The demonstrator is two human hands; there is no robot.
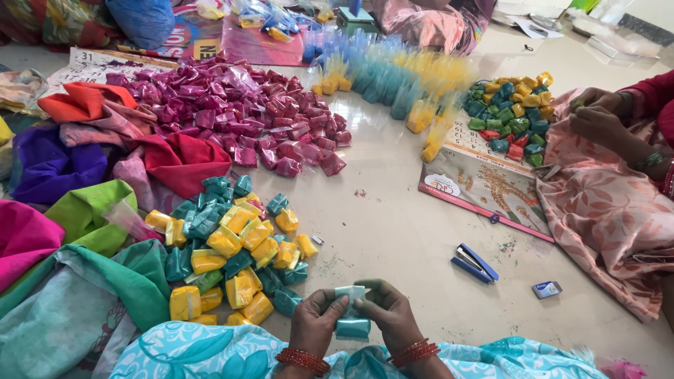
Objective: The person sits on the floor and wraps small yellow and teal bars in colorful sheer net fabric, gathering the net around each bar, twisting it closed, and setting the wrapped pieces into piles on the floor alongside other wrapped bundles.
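Teal packet pinched btwn both hands, low centre, over lap. Left hand closed on its left edge, right hand closed on right, thumbs on top fold. Best kept taut, fold pressed flat w/ thumbs, edges even. Blue stapler on floor to right, yellow-teal pile left.

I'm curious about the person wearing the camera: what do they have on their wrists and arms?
Both hands are bare. The left hand has a stack of thin red bangles at the wrist, and the right hand wears a matching stack of red bangles. No sleeves show on the forearms. Below them lies turquoise cloth with a pale floral print.
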